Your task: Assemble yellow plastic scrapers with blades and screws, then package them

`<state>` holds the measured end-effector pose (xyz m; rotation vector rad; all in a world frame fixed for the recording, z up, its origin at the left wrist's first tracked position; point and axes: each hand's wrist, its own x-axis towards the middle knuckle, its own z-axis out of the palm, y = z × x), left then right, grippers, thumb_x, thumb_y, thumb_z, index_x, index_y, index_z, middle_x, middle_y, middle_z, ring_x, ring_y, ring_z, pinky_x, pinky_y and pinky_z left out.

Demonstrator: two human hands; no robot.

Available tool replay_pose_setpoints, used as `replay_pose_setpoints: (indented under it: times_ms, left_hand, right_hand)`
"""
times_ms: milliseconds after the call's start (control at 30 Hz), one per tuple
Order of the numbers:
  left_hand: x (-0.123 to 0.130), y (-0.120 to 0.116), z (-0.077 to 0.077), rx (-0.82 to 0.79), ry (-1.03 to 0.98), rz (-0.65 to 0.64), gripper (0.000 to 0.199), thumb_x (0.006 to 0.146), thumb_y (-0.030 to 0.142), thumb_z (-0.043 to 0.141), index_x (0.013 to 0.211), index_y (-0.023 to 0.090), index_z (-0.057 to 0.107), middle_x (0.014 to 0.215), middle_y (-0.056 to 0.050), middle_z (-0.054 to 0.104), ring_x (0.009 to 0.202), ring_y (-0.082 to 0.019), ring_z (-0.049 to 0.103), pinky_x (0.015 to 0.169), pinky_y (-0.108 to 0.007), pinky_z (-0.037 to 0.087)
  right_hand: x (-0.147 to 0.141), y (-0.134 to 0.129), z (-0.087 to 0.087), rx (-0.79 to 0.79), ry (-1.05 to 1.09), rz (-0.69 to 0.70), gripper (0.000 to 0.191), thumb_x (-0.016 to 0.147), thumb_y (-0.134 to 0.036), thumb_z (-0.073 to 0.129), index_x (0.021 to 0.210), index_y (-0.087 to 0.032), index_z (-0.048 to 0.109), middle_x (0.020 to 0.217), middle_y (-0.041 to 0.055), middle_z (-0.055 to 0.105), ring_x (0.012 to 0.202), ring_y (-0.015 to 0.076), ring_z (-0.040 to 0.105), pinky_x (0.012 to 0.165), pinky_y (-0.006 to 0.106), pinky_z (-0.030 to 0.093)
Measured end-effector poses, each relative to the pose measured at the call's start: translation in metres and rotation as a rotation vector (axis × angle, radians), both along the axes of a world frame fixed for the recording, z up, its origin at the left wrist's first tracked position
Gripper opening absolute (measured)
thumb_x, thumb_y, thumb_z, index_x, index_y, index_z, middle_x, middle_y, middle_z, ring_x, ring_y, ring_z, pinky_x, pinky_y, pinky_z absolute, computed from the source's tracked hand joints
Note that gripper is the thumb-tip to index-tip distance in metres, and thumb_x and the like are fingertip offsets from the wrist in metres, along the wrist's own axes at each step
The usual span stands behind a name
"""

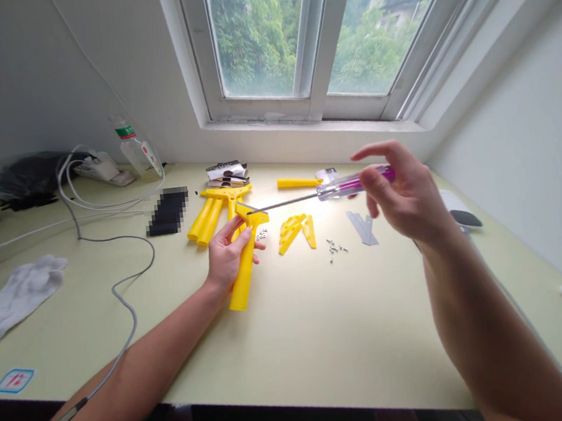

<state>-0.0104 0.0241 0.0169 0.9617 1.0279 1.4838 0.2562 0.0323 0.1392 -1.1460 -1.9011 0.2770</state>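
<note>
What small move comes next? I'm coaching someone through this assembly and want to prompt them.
Probably steady the tip of the screwdriver in the right hand onto the top of the yellow plastic piece. The tip is already right at that end, and the left hand is gripping the piece firmly enough to take the pressure.

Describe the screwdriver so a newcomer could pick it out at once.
Under the window, over the pale green desk, the right hand holds a screwdriver level in the air. Its long steel shaft points at the yellow plastic handle in the left hand, and its clear, magenta-cored grip sets it apart from the yellow parts.
</note>
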Motion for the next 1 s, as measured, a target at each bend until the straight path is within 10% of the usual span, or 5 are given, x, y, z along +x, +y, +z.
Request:
replay_pose_setpoints:
  times_ms: [567, 767, 1000]
  left_hand:
    - [-0.009, 0.008, 0.011, -0.015, -0.1, 0.072, 0.043, 0.072, 0.025, 0.073, 0.113, 0.019, 0.061, 0.113, -0.008, 0.058, 0.056, -0.008, 0.061, 0.039, -0.021, 0.047]
    - [-0.007, 0.005, 0.014, 0.04, -0.074, 0.099, 0.044, 0.074, 0.025, 0.071, 0.117, 0.023, 0.06, 0.12, -0.009, 0.056, 0.056, -0.008, 0.062, 0.039, -0.022, 0.049]
    - [-0.003, -0.002, 0.013, 0.051, -0.068, -0.014, 0.039, 0.079, 0.026, 0.065, 0.117, 0.023, 0.061, 0.121, -0.009, 0.055, 0.057, -0.011, 0.064, 0.04, -0.024, 0.05]
  right_hand:
    - [0.043, -0.002, 0.02, 0.124, 0.338, 0.057, 0.021, 0.07, -0.027, 0.081, 0.086, -0.032, 0.069, 0.084, 0.0029, 0.073, 0.063, 0.0209, 0.067, 0.058, 0.04, 0.057]
    - [0.028, -0.025, -0.035, -0.406, 0.117, 0.246, 0.021, 0.075, -0.031, 0.077, 0.089, -0.021, 0.066, 0.097, 0.0073, 0.075, 0.082, 0.0224, 0.073, 0.075, 0.038, 0.062]
    - [0.022, -0.059, -0.097, -0.592, -0.171, 0.242, 0.032, 0.085, -0.037, 0.065, 0.114, -0.03, 0.054, 0.105, 0.0067, 0.072, 0.101, 0.0272, 0.069, 0.087, 0.047, 0.057]
